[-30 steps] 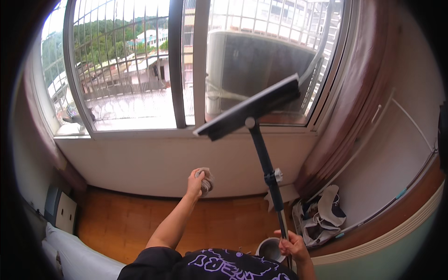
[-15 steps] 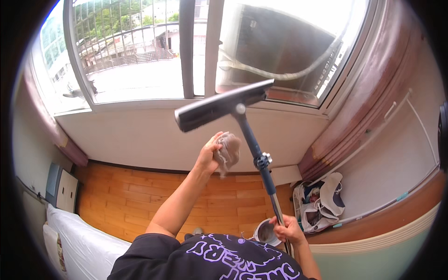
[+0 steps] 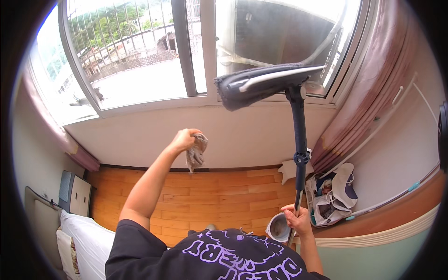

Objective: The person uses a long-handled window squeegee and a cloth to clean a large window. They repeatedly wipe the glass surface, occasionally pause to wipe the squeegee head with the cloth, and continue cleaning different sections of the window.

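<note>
two things we're gripping: a cloth [image 3: 198, 152] in our left hand [image 3: 185, 138], a wiper [image 3: 261, 86] before the window [image 3: 275, 35] in our right hand [image 3: 298, 220]; we're seemingly positioning the wiper, next needing steadiness.

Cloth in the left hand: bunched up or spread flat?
Bunched up: the cloth hangs crumpled, in folds, from the left hand.

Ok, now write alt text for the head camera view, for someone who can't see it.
A person's right hand grips the pole of a window wiper, its wide dark head raised before a sliding window, while the left hand holds a crumpled greyish cloth. Below are a wooden floor and a pale bucket near the right hand.
</note>
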### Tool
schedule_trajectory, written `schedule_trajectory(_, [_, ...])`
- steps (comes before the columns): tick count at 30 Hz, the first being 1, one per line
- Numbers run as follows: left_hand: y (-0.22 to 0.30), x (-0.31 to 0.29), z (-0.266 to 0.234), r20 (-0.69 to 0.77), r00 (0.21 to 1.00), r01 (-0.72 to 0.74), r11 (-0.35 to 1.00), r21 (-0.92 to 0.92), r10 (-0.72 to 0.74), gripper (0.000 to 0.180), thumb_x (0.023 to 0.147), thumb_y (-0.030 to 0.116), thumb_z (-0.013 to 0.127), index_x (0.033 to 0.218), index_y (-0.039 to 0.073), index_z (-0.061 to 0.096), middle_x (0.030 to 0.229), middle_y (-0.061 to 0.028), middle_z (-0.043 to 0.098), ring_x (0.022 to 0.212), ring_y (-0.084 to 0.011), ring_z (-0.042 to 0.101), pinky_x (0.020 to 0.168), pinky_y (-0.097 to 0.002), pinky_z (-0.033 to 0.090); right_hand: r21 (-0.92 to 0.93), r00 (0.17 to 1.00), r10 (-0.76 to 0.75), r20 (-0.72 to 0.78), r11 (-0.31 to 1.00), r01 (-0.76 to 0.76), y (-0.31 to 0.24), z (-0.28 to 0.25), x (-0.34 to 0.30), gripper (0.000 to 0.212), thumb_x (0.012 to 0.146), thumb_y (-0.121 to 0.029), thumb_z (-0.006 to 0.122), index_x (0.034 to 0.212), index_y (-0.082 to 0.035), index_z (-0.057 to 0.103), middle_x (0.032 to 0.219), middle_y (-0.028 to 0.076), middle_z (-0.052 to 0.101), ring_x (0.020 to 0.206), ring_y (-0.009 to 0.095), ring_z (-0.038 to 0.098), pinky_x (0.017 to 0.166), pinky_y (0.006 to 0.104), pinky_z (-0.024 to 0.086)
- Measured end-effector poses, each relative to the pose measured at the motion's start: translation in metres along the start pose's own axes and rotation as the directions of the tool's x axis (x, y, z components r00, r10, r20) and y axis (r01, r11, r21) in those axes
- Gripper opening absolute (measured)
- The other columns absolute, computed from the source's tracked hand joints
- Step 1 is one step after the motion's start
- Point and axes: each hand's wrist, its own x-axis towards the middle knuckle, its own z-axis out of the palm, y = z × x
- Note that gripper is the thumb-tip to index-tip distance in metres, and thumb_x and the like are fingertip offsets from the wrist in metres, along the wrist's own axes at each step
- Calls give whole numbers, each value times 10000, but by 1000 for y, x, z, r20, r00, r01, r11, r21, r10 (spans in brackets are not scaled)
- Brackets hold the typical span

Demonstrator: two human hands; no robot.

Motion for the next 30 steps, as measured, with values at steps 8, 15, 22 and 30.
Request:
schedule_trajectory(8, [47,24,-64,-241,967,-146,956,-253,84,147,812,115,536,871,2,609,744,-56,608,705,-144,559,667,-311,455,12,991,130,25,991,-130,36,-11,-16,105,831,-97,649,861,1,626,552,-59,451,418,14,364,377,184,246])
schedule_trajectory(15, [138,41,-101,-102,971,-233,776,-586,214,272,930,257,508,1083,45,581,873,-1,616,797,-67,546,727,-232,452,57,928,276,251,953,-299,50,-7,-15,131,806,-118,676,887,-21,640,569,-65,471,449,18,381,401,180,271])
schedule_trajectory(22, [214,53,-99,-22,934,-312,784,-536,357,225,939,258,485,1081,88,521,898,30,581,810,-45,537,726,-210,444,-16,927,242,286,969,-248,59,-3,-11,135,811,-120,670,918,-41,651,579,-78,468,479,11,386,429,171,275])
schedule_trajectory(30, [263,35,-96,60,864,-336,661,-671,500,147,910,155,484,1048,117,516,894,27,557,843,-56,533,773,-232,441,65,910,156,384,979,-195,54,-14,-11,165,825,-135,665,953,-35,645,600,-70,474,485,8,370,437,173,261])
